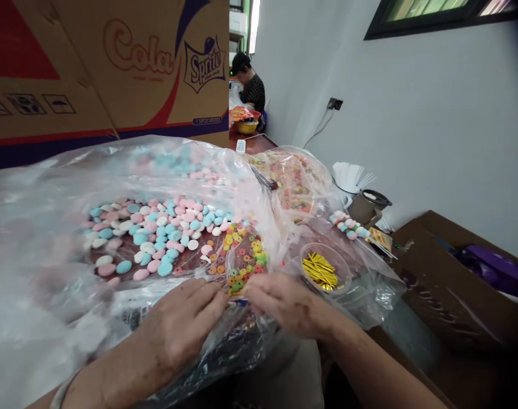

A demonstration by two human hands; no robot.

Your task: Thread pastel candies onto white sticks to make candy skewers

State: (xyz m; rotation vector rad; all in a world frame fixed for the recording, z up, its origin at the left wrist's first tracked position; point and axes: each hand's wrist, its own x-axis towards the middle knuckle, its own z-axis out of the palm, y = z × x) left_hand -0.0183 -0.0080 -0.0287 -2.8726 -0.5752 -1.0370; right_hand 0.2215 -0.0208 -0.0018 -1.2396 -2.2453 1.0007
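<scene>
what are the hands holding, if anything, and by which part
Cannot be told: the left hand and right hand hide any grip near the coloured rings.

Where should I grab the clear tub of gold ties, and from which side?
Probably pinch the clear tub on its right rim, from above: it looks open-topped, the gold ties leave that side barer, and the right hand is nearer its left.

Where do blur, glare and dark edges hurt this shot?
Head view: right hand is soft, probably motion blur; head view: clear plastic sheeting shows pale, hazy glare at left, while the pastel candies in front read clearer; head view: frame darkens toward the far right edge, beyond the grey wall.
</scene>
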